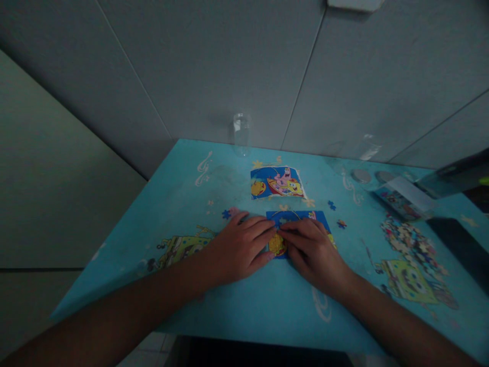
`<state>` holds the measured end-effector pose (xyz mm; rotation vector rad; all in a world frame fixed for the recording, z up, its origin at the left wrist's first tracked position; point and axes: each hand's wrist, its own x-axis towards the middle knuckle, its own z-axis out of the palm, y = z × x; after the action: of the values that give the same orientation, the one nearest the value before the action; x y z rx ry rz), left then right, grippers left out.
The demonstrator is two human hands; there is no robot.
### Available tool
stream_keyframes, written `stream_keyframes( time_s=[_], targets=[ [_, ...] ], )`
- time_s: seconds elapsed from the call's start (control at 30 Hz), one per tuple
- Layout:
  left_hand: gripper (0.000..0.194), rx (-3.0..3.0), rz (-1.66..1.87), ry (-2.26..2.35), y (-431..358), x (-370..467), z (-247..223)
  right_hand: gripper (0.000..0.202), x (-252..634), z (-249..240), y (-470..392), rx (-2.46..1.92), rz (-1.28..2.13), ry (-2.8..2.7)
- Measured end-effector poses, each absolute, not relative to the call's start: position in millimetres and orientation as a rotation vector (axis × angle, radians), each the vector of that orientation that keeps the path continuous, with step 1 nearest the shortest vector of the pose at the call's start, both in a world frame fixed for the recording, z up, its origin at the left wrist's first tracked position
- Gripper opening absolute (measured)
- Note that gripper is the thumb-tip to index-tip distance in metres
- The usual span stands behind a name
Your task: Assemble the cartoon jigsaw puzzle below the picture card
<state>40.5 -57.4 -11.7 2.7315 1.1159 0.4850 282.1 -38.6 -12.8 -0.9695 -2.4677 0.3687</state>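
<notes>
A partly assembled jigsaw puzzle [277, 244], blue with a yellow picture, lies flat on the table under my hands. My left hand [246, 244] rests at its left edge, with fingers stretched out and slightly apart, the tips touching the puzzle. My right hand [311, 247] covers its middle, fingers bent and pressed together; whatever they pinch is hidden. Above the puzzle lies a matching picture sheet [278, 182] with cartoon figures and slightly curled edges. Loose jigsaw pieces [226, 214] sit beside my left fingers. To the right are a blue piece [331, 205] and a multicoloured piece [341, 224].
A pile of jigsaw pieces [412, 242] lies at the right, beside a dark flat object [460, 250] and a clear box [405, 199]. Round silver lids [361, 176] lie behind. A clear container [242, 135] stands against the wall at the back. The tablecloth [225, 311] is light blue.
</notes>
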Motion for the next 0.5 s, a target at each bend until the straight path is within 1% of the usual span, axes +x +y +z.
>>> stream_keyframes(
  time_s=[0.37,0.5],
  targets=[
    [0.040,2.760,0.467,1.132,-57.6,43.8,-12.3,0.036,282.2,-13.5,-38.7,-0.971,0.366,-2.472],
    [0.042,2.768,0.454,1.117,-58.2,43.2,-12.2,0.036,281.7,-12.8,-38.7,-0.976,0.358,-2.473]
  ],
)
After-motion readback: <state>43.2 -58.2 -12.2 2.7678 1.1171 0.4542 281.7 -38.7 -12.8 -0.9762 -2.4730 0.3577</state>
